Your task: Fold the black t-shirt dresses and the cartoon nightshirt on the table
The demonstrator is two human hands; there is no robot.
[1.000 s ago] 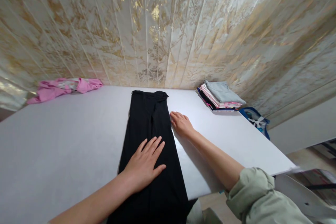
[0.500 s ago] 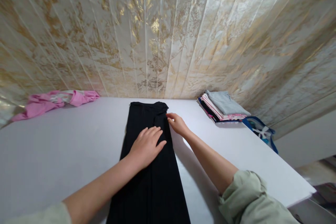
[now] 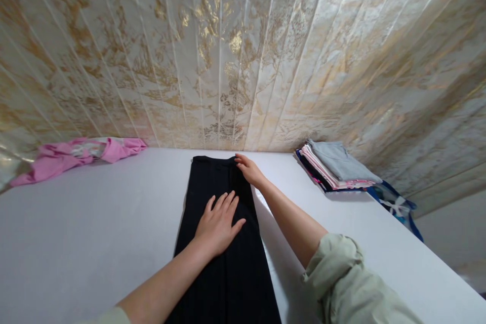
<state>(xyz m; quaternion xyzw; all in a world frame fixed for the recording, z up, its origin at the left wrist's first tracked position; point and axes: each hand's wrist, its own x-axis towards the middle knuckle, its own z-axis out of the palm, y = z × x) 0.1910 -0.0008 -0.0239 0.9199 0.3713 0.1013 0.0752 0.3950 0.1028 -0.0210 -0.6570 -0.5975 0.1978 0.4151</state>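
Note:
A long pair of black trousers (image 3: 212,177), apparently folded lengthwise, lies on the white table with its waistband at the far end and its lower part running out of view toward me. My left hand (image 3: 218,225) rests flat on the trousers, palm down and fingers spread, holding nothing. At the far right corner, my right hand (image 3: 248,169) has its fingers curled over the waistband edge, closed on the cloth. Its thumb is mostly hidden. The waistband looks fairly straight, and the long sides lie smooth.
Folded clothes with a grey piece on top form a stack (image 3: 337,164) at the back right. Beside it, a blue-trimmed bag (image 3: 397,205) sits by the edge of the white table (image 3: 114,223). A crumpled pink garment (image 3: 76,157) lies back left, before a gold-patterned curtain (image 3: 212,61).
My right hand has moved up from the trousers' side edge to the waistband corner, where the bunched cloth is now straighter. My left hand stays on the trousers. The view has shifted slightly.

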